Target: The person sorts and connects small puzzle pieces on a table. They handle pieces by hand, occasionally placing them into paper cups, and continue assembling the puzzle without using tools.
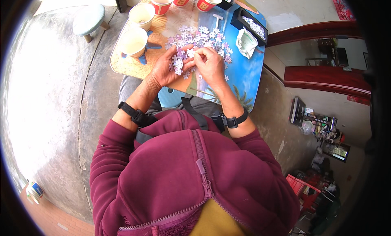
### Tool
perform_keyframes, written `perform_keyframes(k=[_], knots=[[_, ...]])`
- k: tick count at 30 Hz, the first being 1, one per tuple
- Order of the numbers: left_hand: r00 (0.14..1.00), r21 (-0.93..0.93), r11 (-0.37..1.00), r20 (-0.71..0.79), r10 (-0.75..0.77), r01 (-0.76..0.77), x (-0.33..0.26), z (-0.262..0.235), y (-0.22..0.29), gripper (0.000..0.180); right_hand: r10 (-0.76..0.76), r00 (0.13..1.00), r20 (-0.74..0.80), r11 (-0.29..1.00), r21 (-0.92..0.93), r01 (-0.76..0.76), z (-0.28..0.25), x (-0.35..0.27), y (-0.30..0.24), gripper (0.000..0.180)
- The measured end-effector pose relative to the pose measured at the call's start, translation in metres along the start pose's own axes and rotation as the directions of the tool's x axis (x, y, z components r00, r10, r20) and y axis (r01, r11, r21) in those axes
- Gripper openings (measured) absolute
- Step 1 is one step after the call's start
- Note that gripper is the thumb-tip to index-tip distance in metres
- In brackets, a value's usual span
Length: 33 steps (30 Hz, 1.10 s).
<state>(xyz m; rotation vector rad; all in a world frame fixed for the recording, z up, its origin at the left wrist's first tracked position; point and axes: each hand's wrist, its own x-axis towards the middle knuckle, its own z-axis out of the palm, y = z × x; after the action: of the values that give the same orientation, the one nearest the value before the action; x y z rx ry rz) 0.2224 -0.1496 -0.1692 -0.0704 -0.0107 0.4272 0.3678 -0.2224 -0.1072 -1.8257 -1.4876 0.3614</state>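
Note:
A loose heap of white and lilac jigsaw puzzle pieces (203,38) lies in the middle of the printed table (246,85). My left hand (165,69) is palm up at the near side of the heap, fingers curled under several puzzle pieces (177,65). Just to its right, my right hand (209,65) pinches a single white puzzle piece (190,53) between thumb and forefinger, above the left fingers. A few pieces are scattered near the heap's right edge.
Paper cups stand along the table's left and far edges, including a cream one (134,42) and a red one (209,0). At the right are a black tray (249,26) of pieces and a crumpled pale bag (246,43). A round stool (89,20) stands left.

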Motion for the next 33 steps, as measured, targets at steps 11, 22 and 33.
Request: perform_keyframes(k=[11,22,33], knots=[[0.992,0.097,0.994,-0.113,0.055,-0.044,-0.001,0.004,-0.002,0.04,0.235,0.97,0.061,0.906,0.348,-0.242,-0.007,0.002,0.007,0.01],[0.993,0.539,0.842,-0.095,0.077,-0.014,-0.003,0.007,-0.003,0.017,0.181,0.942,0.283,0.896,0.348,-0.277,-0.018,0.005,-0.004,0.015],[0.964,0.565,0.811,-0.098,0.247,-0.15,-0.002,0.002,-0.01,0.012,0.199,0.94,0.277,0.791,0.522,-0.321,-0.004,-0.004,0.006,0.019]])
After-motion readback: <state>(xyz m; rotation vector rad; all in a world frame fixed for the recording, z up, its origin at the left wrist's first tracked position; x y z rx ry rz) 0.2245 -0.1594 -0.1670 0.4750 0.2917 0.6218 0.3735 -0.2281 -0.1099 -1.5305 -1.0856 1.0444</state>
